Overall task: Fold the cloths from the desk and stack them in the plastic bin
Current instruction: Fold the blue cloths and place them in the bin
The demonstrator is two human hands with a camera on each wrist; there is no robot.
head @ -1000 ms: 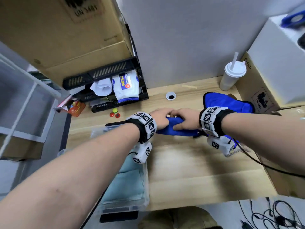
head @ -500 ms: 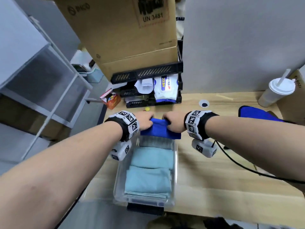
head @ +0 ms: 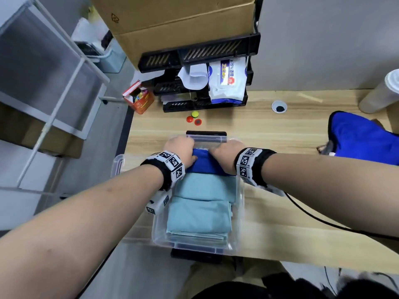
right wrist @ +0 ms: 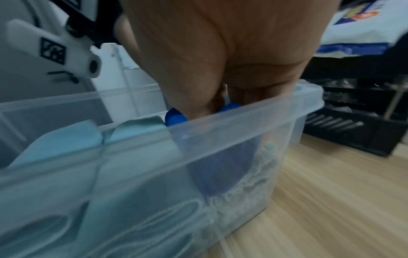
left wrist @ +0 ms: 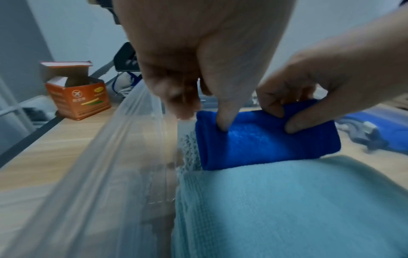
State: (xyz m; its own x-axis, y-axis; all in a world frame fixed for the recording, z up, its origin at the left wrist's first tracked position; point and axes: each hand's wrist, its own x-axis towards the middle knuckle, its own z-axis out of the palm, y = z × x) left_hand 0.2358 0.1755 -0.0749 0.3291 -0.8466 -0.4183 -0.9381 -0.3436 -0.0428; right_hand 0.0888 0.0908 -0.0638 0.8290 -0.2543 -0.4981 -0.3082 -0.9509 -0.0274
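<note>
A folded dark blue cloth stands on edge in the far end of the clear plastic bin, behind folded light teal cloths. My left hand pinches its left top edge with curled fingers. On the right top edge my right hand does the same, thumb in front. Another blue cloth lies unfolded on the desk at the right. A grey knitted cloth shows through the bin wall.
A black tray rack holding a wipes pack stands behind the bin under a cardboard box. An orange carton, small round magnets, a desk grommet and a lidded cup share the wooden desk.
Both hands carried the folded blue cloth from the desk's middle leftward over the bin and lowered it into the far end. The view panned left with them.
</note>
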